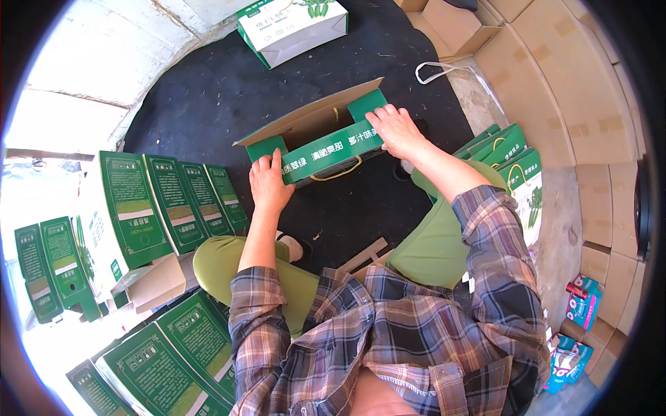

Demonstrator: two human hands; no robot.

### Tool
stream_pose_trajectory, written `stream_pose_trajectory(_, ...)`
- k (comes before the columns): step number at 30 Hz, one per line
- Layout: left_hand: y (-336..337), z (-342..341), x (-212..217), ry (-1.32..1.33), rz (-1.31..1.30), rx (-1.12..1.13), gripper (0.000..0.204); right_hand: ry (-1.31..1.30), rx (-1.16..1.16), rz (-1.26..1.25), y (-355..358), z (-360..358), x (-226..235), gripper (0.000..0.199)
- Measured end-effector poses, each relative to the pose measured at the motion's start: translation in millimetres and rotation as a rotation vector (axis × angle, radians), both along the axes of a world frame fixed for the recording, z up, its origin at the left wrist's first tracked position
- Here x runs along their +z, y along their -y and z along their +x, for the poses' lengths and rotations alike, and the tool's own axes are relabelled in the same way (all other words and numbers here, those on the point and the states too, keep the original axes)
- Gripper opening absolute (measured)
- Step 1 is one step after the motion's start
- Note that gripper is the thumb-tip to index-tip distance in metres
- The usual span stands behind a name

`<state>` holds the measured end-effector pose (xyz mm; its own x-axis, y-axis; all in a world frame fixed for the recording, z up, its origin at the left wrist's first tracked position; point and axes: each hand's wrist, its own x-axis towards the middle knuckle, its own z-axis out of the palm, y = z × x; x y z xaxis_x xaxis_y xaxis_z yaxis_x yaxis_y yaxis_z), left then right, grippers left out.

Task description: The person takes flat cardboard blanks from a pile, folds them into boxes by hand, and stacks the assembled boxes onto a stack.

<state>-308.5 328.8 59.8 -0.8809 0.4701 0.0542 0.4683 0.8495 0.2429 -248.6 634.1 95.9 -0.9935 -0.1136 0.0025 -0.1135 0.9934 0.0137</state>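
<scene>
The open green carton [311, 159] lies straight ahead, spanning the gap between my two hands: my left grip [269, 184] clasps its near left corner, my right grip [397, 132] its near right end. White characters [354, 141] run along the near panel, above a yellow cord handle [340, 176]. Black sheeting [187, 114] covers the floor beneath; brown cartons [558, 83] rise rightward, printed green boxes [135, 208] stand leftward, small blue packs [567, 367] lower right.

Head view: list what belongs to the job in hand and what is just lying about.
Job in hand:
open green carton, held by left hand and right hand;
its yellow cord handle;
probably the similar green cartons around.

Apparently just lying about:
white strap;
blue-and-pink packets, lower right;
brown cardboard boxes, right.
</scene>
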Motion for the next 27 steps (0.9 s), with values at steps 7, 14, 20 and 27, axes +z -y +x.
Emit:
stream_pose_trajectory(7,-1.1,1.9,0.1,-0.002,-0.016,-0.018,0.085,0.049,-0.020,0.059,-1.5,1.5,-4.5,0.062)
stream_pose_trajectory(14,-4.5,2.6,-8.8,0.058,-0.035,-0.024,0.090,0.055,-0.027,0.137,-1.9,5.7,-12.2,0.063)
stream_pose_trajectory(20,8.5,0.1,-14.9,-0.080,-0.081,-0.020,0.096,0.233,-0.054,0.038,10.3,-8.9,-7.9,0.087)
stream_pose_trajectory(27,-19.6,13.9,-11.7,-0.127,0.126,-0.204,0.084,0.288,-0.104,0.077,9.5,7.4,3.0,0.091)
